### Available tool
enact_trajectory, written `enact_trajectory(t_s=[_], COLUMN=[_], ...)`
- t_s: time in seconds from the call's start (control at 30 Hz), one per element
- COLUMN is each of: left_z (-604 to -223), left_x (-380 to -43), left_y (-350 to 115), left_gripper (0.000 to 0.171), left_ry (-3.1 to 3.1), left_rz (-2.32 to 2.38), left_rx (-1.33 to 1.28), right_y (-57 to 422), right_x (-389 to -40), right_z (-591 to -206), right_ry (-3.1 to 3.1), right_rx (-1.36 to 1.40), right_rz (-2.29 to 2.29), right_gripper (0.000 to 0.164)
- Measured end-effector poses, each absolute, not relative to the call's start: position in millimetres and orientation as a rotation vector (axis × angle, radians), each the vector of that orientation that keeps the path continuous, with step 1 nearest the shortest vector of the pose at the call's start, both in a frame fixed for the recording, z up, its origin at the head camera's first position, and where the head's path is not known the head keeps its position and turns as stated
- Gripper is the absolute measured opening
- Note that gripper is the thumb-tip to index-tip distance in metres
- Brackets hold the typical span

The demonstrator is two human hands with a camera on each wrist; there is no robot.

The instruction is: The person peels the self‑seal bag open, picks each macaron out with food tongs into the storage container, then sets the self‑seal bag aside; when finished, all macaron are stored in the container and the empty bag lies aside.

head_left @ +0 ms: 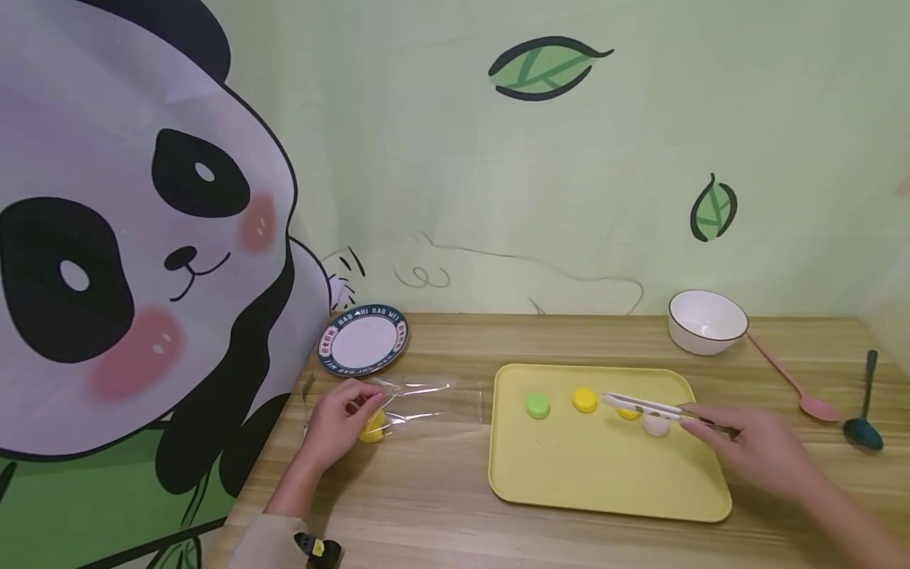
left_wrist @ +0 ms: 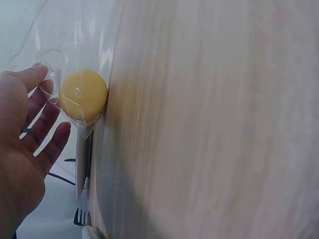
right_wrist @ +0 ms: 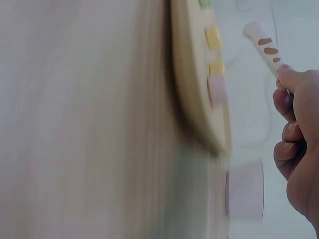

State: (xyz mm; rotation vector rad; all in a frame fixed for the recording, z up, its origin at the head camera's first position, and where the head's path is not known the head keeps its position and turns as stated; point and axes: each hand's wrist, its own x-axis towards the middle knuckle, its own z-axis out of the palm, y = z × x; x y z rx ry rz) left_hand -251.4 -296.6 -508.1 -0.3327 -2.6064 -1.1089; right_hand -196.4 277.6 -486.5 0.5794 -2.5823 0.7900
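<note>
At right of centre in the head view, the right hand gripped slim tongs over the yellow tray, their long axis nearly level and tips leftward. At lower left of centre, the left hand pinched a shiny, clear bag stretching rightward, a smooth yellow disc inside; only the right wrist view revealed oval marks on the tongs' white end.

Matt plastic-look tray on smooth wood-grain tbl; L of tray, glossy clear-plas. bag; behind tray, glossy bowl.
</note>
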Motion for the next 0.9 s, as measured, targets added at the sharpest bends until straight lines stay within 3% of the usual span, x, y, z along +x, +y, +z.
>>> enact_trajectory(t_s=[0.3, 0.9], left_z=[-510, -510], left_x=[-251, -252], left_y=[-298, -299], left_gripper=[0.007, 0.009], left_ry=[-2.599, -2.607], left_rz=[-1.135, -1.136], left_rx=[-0.355, -0.352], right_y=[196, 82], right_x=[-232, -271], right_z=[-485, -502], right_ry=[-2.573, -2.730], right_rx=[0.759, 0.971], right_rz=[0.827, 0.979], right_gripper=[0.017, 0.028])
